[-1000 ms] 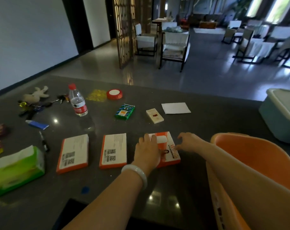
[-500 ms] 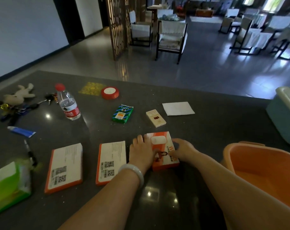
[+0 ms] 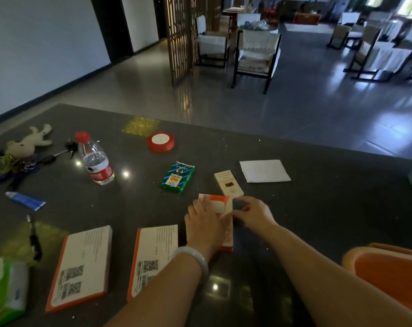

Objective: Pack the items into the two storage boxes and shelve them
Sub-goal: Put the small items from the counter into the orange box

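a: where do the hands sit?
b: both on the orange-and-white box [image 3: 220,208] near the middle of the dark table [image 3: 318,197]. the left hand [image 3: 203,226] lies over its left half, fingers curled onto it, white bangle [image 3: 193,257] at the wrist. the right hand [image 3: 252,213] pinches its right edge, which is tilted up.
a: and the rest?
b: two matching boxes [image 3: 81,267] [image 3: 155,256] lie flat to the left, well apart from the orange bin [image 3: 389,270] at the right edge. beyond the hands: a green packet [image 3: 178,177], a small white carton [image 3: 228,182], white paper [image 3: 265,171], a red tape roll [image 3: 160,141], a water bottle [image 3: 95,159].
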A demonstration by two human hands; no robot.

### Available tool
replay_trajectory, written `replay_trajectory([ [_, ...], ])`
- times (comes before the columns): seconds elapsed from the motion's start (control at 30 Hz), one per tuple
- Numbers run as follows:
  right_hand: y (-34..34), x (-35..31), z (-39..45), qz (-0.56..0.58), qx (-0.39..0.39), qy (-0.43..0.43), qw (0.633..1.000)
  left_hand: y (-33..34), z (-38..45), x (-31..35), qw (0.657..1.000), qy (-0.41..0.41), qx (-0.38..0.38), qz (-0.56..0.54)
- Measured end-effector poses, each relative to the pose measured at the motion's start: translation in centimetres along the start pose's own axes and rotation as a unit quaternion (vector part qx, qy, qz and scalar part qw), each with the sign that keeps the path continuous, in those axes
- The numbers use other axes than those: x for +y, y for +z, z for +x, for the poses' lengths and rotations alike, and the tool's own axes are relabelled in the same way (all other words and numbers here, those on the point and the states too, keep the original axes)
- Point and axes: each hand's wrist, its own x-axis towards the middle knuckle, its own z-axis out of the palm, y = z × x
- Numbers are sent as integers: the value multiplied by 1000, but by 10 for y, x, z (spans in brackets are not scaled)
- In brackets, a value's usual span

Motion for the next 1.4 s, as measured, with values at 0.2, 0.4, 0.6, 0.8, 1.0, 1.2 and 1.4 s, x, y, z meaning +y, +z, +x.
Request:
replay_trajectory([
  [0.2, -29, 14, 55, -193, 139, -10, 971, 10, 14, -7, 998, 30, -11, 57],
  [0.4, -41, 36, 87, -286, 28, 17, 958, 16, 24, -11, 995, 48, -7, 90],
  [0.6, -48, 41, 68, -340, 16, 1, 940, 16, 23, -11, 995, 48, -9, 84],
  [0.8, -48, 41, 22, -343, -29, 6, 939, 15, 8, -16, 996, 62, -37, 55],
  [1.0, -60, 28, -23, -325, -158, 14, 932, 15, -13, -21, 996, 49, -77, 23],
  [1.2, -82, 23, -10, -140, 106, 68, 982, 11, -22, -17, 999, 7, -52, 5],
  [1.4, -79, 37, 29, -119, 138, 154, 971, 23, -26, -10, 998, 2, -57, 12],
])
